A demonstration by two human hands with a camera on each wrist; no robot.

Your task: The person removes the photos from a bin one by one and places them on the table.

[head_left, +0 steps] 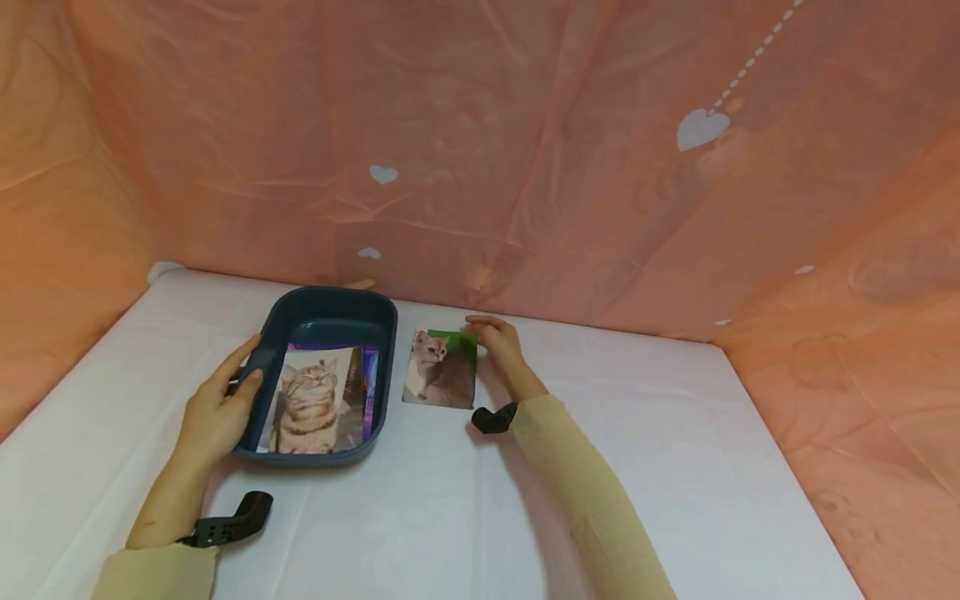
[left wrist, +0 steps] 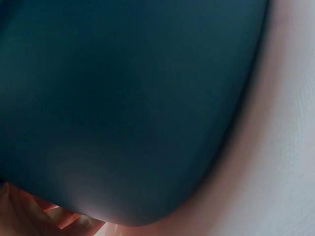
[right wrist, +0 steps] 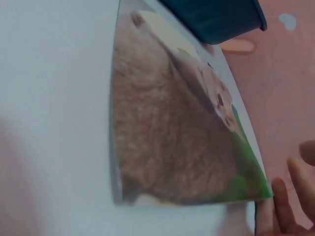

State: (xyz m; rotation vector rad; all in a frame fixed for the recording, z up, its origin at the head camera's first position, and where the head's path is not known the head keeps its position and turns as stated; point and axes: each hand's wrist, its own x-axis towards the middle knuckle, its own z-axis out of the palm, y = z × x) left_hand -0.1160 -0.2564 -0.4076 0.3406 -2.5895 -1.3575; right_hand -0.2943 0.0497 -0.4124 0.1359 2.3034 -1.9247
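My left hand (head_left: 217, 417) holds the left side of a dark blue plastic bin (head_left: 390, 342), thumb at the rim. Some of its fingers (left wrist: 81, 225) show beside the bin's wall in the left wrist view. Inside the bin, a picture card of a striped cat with closed eyes (head_left: 309, 408) lies over purple cards (head_left: 370, 392). To the bin's right, a card with a grey-brown kitten on green (head_left: 442, 379) lies on the table. At that card's far right corner is my right hand (head_left: 504, 350), its fingers (right wrist: 283, 209) spread loosely and touching the corner.
A white cloth covers the table (head_left: 637, 467). Behind it and at both sides hangs an orange-pink sheet (head_left: 465, 150) printed with pale hearts. Each wrist carries a black camera mount, the left one (head_left: 232, 523) near the bin's front.
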